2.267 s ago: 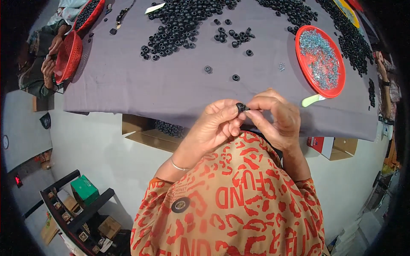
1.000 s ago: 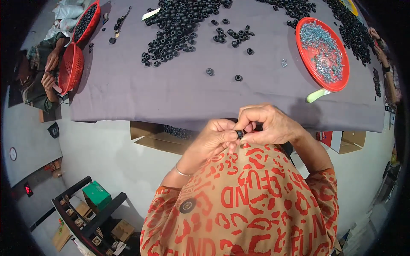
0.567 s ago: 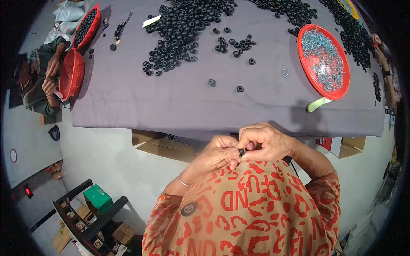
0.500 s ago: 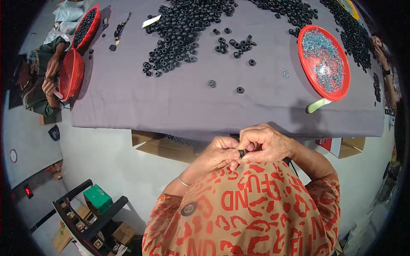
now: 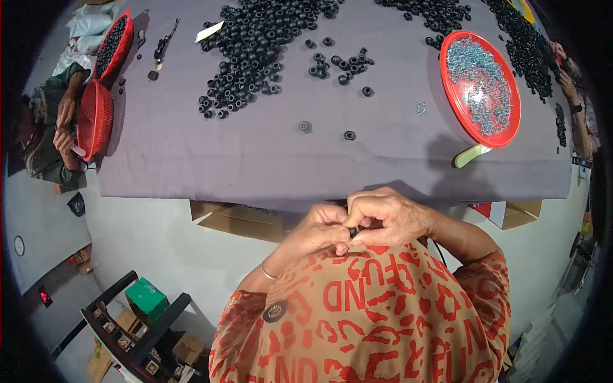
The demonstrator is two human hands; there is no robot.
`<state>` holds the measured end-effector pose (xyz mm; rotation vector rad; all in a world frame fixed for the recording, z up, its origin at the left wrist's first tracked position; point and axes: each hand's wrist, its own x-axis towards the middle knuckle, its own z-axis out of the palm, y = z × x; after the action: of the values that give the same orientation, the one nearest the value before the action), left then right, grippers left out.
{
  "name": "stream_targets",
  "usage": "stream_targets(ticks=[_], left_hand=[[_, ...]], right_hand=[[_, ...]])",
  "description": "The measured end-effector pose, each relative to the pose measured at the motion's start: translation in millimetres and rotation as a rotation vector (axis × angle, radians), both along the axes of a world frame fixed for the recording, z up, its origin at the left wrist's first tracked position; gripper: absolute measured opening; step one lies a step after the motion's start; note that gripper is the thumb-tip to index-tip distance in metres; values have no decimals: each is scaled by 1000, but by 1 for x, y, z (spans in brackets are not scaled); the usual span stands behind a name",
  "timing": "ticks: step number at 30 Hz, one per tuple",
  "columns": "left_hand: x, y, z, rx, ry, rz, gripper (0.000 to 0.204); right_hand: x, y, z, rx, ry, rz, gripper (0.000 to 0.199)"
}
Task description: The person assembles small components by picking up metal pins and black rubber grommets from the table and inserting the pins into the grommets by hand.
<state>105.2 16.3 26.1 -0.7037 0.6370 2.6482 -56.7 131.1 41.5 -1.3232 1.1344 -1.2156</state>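
Note:
Just past the table's near edge, close to my chest, my two hands meet over a small black ring-shaped part. My left hand pinches it between thumb and fingers. Bent fingers of my right hand close on its other side, partly hiding it. Two similar pieces stand alone on the cloth ahead: a greyer one and a black one. Farther off is a large heap of black round hollow parts, with a small loose cluster to its right.
On the right, a red tray holds small shiny metal pieces, with a green-handled tool beside it. Red baskets and a person's hands are at the left; another person's arm is at the right. Cardboard boxes sit under the table.
The view has shifted slightly, so the table's things appear a little farther left. My hands keep their grip on the black part, with small finger movements.

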Motion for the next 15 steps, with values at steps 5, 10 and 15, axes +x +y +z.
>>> stream_targets(ticks=[5, 10, 15], left_hand=[[-4, -1, -7, 81, 27, 108, 24], [-16, -5, -5, 70, 120, 178, 17], [-28, -22, 7, 46, 181, 245, 18]], right_hand=[[-6, -8, 0, 3, -4, -36, 18], [-18, -11, -2, 131, -11, -52, 18], [-22, -23, 10, 19, 26, -166, 22]])
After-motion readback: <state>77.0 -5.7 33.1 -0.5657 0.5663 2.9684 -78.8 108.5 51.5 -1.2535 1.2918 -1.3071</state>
